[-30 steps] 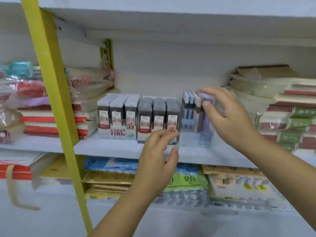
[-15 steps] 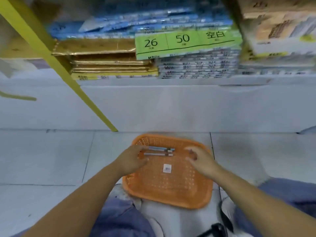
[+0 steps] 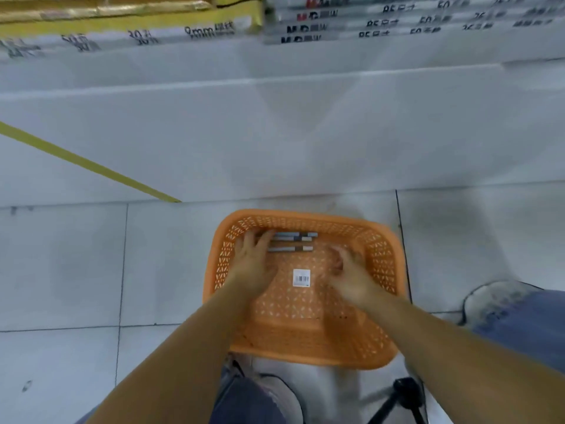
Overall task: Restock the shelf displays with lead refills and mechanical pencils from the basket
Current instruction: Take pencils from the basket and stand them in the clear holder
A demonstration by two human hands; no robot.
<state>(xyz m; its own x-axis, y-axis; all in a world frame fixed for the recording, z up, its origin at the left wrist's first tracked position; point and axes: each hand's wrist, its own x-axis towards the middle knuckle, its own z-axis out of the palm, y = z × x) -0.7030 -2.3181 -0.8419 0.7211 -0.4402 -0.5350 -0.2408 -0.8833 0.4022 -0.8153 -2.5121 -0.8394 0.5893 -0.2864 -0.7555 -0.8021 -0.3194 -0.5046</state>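
Note:
An orange plastic basket (image 3: 379,258) stands on the tiled floor below the shelf base. Inside it, near the far wall, lie three grey mechanical pencils (image 3: 292,240) side by side. A white barcode label (image 3: 301,277) is stuck on the basket's floor. My left hand (image 3: 252,261) is inside the basket with its fingers spread on the left ends of the pencils. My right hand (image 3: 351,275) hovers over the basket's right half, blurred, fingers apart and holding nothing. No lead refills are visible in the basket.
The white shelf base (image 3: 275,133) runs across the view, with stacked paper packs (image 3: 397,19) above it. A yellow upright (image 3: 91,165) slants down at the left. My knees (image 3: 519,325) and a black tripod (image 3: 403,396) are near the basket.
My view dropped from the shelf display to the basket on the floor. Both hands left the shelf and went down into the basket; the left hand now touches the pencils.

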